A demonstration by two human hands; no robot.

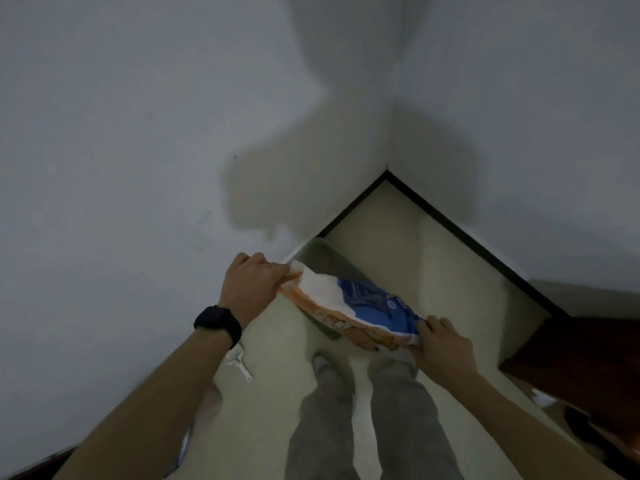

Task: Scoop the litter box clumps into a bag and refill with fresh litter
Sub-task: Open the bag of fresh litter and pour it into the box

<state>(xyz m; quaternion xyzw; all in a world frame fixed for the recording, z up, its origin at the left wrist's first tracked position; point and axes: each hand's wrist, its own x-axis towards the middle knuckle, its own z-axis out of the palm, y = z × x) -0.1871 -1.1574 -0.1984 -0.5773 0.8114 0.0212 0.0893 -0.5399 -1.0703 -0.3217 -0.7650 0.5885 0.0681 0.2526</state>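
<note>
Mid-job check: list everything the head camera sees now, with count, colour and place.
litter box: 1, grey-green, floor corner, mostly hidden
litter bag: 1, blue, orange and white, held over the box
scoop: 1, white, floor, left
wooden furniture: 1, dark brown, right edge
baseboard: 1, black, wall foot
watch: 1, black, left wrist
left hand: 1, grips bag's far end
right hand: 1, grips bag's near end
legs: 2, grey trousers, bottom centre

Black smartwatch (218, 323) w/ black strap & dark rectangular face, worn on L wrist. Either side of the watch, L forearm (156, 386) & R forearm (519, 410) are bare. Just beyond the watch, left hand (254, 289) has what looks like a thin ring (269, 263), v. small. Below-right of the watch: loose grey trousers (322, 427), pale footwear (323, 365), socks or shoes unclear.
</note>
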